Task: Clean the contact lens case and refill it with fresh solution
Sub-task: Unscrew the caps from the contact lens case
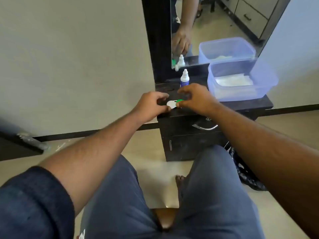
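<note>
Left hand (151,105) at the white end of the contact lens case (174,103), fingers (166,109) curled and pinching the white cap. Case low over the dark tabletop (241,104), contact with it hard to tell, long axis running left to right between both hands, equally near each. Right hand (196,99) pinching the green end, solution bottle (184,79) upright just behind.

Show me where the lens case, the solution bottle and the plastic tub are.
lens case (171,104): head view, on its white cap.
solution bottle (184,79): head view, on its white shoulder above the blue label.
plastic tub (264,78): head view, on its right wall.
</note>
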The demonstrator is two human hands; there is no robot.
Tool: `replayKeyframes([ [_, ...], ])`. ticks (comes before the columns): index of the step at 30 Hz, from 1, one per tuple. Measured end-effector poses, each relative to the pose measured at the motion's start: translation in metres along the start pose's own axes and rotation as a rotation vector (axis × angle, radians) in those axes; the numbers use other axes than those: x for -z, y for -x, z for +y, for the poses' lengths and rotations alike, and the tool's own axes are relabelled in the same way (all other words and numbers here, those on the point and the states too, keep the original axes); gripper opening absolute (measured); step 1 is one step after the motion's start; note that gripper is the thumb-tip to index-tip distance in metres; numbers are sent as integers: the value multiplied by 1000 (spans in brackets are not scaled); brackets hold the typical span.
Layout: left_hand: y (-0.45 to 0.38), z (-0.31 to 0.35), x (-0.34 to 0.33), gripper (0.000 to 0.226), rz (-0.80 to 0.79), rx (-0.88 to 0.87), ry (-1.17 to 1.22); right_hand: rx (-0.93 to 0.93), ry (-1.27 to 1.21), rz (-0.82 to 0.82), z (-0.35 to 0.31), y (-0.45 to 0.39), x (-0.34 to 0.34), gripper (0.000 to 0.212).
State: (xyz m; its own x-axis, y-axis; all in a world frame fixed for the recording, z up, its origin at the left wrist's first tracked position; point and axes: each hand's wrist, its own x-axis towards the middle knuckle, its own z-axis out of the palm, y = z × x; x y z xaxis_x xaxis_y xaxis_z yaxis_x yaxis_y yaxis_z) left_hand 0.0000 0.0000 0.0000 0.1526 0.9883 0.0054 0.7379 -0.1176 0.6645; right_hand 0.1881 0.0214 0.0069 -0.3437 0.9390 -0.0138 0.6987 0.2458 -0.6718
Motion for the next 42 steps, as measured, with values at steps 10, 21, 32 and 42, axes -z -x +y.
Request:
replayKeyframes([
  [10,-9,-17,-25,49,32,-49,-16,190,24,21,45,-17,-22,38],
  [21,-12,-20,-27,37,21,-74,122,261,0,21,52,-18,-22,38],
  [32,-10,-31,-44,35,196,-96,163,262,-4,26,58,-24,-24,40],
  [42,-7,-24,-36,64,118,-22,182,263,-53,34,61,-25,-24,42],
])
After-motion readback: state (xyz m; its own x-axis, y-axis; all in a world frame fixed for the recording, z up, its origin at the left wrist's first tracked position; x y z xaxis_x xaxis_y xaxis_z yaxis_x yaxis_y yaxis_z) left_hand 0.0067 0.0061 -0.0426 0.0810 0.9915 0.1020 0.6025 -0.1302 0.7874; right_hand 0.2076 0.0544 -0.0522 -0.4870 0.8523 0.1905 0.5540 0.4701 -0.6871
